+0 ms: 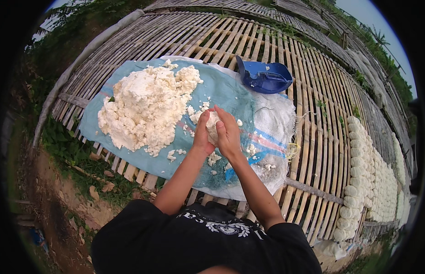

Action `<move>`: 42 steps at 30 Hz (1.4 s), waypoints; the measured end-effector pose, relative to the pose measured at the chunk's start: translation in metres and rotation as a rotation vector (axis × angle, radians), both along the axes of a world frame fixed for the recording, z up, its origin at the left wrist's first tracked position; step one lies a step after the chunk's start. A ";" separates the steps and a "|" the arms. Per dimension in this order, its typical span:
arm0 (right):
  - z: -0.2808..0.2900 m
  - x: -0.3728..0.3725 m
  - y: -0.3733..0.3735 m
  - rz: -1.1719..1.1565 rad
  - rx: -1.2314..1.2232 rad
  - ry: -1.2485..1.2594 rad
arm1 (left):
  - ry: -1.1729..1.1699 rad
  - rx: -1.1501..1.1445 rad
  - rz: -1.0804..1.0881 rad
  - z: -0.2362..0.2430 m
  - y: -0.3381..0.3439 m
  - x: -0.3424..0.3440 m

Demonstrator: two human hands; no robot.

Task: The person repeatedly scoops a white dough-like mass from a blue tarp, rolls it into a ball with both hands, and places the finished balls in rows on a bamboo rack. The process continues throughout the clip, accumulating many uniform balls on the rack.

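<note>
Between my two palms sits a lump of white, crumbly dough-like mash [213, 128]. My left hand [202, 137] cups it from the left, and my right hand [229, 137] wraps it from the right, fingers closed around it. Part of the lump is hidden by my fingers. A large heap of the same crumbly mash [146, 107] lies to the left on a blue-green woven sack [176, 165]. Small crumbs are scattered on the sack around and below my hands.
A cut blue plastic scoop-like container [267, 77] rests at the sack's far right corner. Underneath is a slatted bamboo platform [313, 150]. Rows of round white lumps [356, 169] line its right side. Grass and bare soil [61, 192] border the near left edge.
</note>
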State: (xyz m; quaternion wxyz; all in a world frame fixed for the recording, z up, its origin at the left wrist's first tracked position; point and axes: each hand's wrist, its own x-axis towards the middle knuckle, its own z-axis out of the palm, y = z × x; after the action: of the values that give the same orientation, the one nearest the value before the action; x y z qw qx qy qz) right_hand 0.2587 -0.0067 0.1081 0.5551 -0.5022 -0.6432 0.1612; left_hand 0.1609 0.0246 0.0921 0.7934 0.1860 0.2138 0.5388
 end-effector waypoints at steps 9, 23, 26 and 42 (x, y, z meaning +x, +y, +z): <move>0.017 -0.008 0.008 -0.228 0.191 0.152 | -0.116 -0.080 -0.121 0.023 -0.003 0.011; -0.005 -0.015 -0.004 -0.211 0.178 0.243 | 0.165 0.096 0.101 0.019 -0.018 0.009; -0.005 -0.014 -0.005 -0.245 0.131 0.245 | 0.016 -0.066 -0.160 0.012 -0.011 -0.005; 0.000 -0.018 -0.011 -0.172 0.303 -0.060 | 0.123 -0.055 -0.305 0.009 -0.005 -0.031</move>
State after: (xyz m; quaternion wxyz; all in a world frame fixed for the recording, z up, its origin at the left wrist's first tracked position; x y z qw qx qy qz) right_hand 0.2410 -0.0179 0.1076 0.6168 -0.4705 -0.6311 -0.0009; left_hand 0.1304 0.0200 0.1009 0.8561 0.2270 0.2459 0.3938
